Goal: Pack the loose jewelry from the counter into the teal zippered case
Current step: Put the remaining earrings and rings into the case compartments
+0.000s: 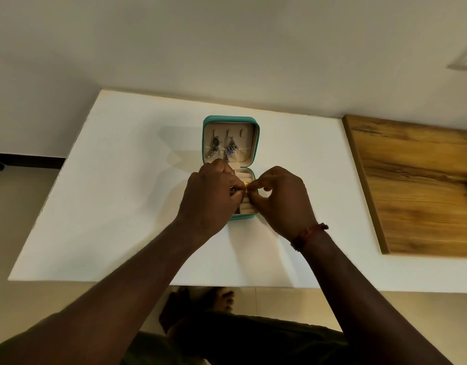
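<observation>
item: gold piece [246, 183], light, probably fragile; my left hand [208, 197] and right hand [282, 202] each pinch an end over the teal case's [231, 118] near half.

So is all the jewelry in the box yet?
Nearly. Done: a dark dangly piece and a blue-stone piece hang in the upper half of the open teal case. In hand: the left hand and right hand pinch a small gold piece over the ring tray. Left: tuck it in and zip up. No other loose jewelry shows on the counter.
</observation>
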